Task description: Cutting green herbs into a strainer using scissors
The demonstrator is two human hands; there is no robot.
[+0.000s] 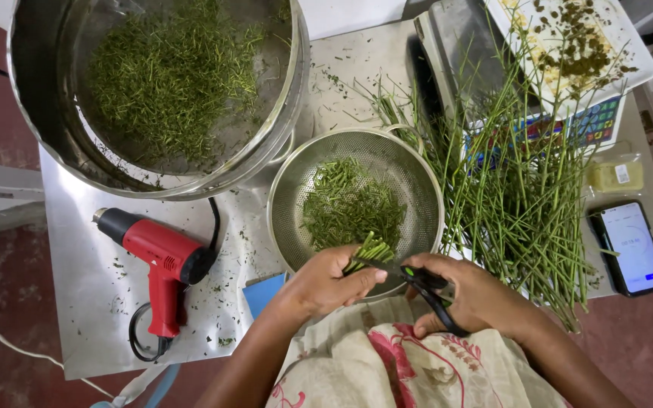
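1. Bright green stems [369,251] bunched over the silver mesh strainer [287,193].
2. Scissors [426,291]: black handles, green accents.
3. Heat gun [162,264]: red body, black nozzle and cord.
4. Steel-grey table [92,302], flecked with green bits.
5. Cream cloth [402,370] with a pink-red floral print.
6. Blue card [263,292].
7. White tray [629,45], yellow and olive crumbs.

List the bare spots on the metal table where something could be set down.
Bare metal table lies left of and below the red heat gun. A narrower strip runs between the big steel pan and the colander. The right side is crowded: long green stems, scale, white tray, phone.
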